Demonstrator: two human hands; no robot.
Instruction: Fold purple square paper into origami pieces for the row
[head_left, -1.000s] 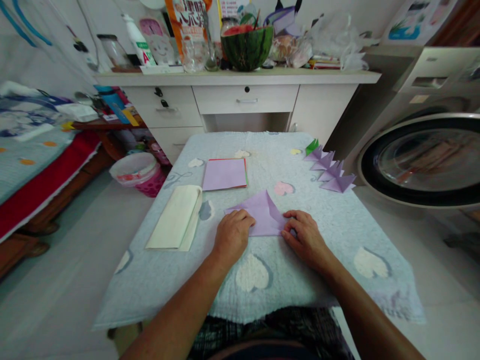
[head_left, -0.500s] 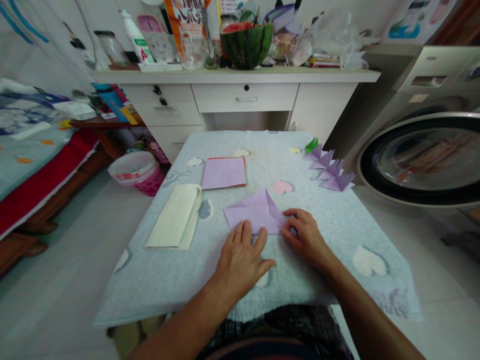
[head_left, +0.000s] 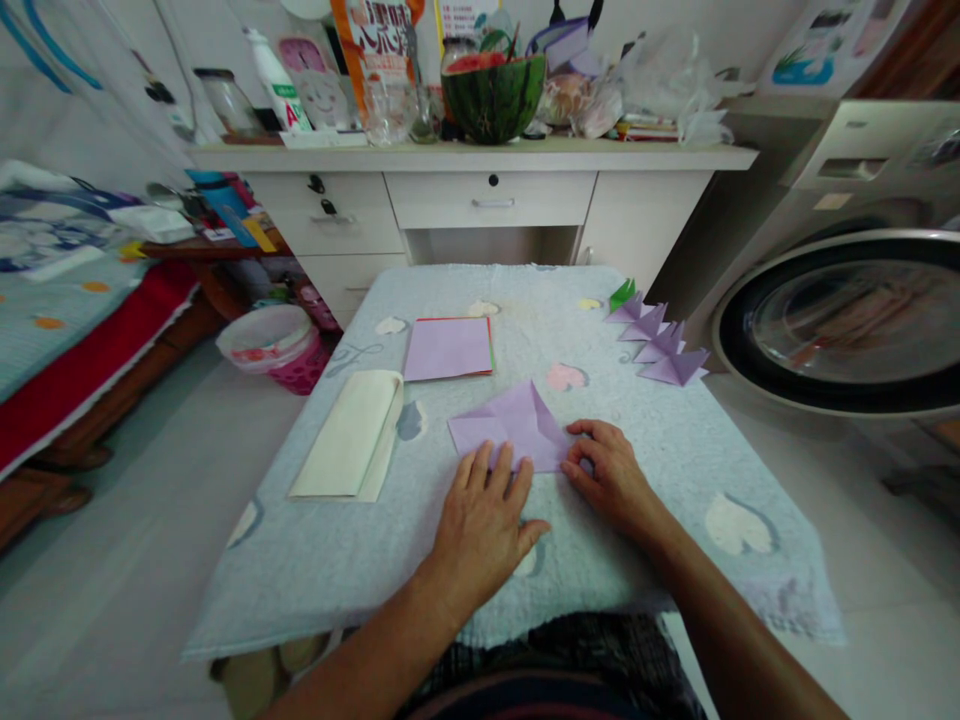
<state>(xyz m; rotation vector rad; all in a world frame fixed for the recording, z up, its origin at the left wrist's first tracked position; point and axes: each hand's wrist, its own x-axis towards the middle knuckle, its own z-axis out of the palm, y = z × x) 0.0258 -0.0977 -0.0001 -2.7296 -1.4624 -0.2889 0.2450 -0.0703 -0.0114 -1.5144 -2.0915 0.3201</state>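
Observation:
A partly folded sheet of purple paper (head_left: 517, 420) lies on the cloth-covered table, one flap peaking away from me. My left hand (head_left: 487, 520) rests flat with spread fingers, its fingertips on the paper's near edge. At the paper's right corner, my right hand (head_left: 609, 470) has thumb and forefinger curled together, pinching that corner. Farther off lies a stack of square paper (head_left: 448, 350), purple on top with red and green edges showing. Folded purple paper pieces (head_left: 660, 345) stand in a row at the far right, with a green folded piece (head_left: 622, 293) at their end.
A folded pale-cream sheet (head_left: 346, 435) lies left of the paper. Beyond the table (head_left: 300, 580) stands a white cabinet (head_left: 487, 195) holding a cut watermelon (head_left: 495, 100) and jars. A washing machine (head_left: 847, 200) is at right, a pink bin (head_left: 274, 345) at left.
The fingers of my left hand have shifted and spread slightly along the paper's near edge. My right hand and the paper look the same.

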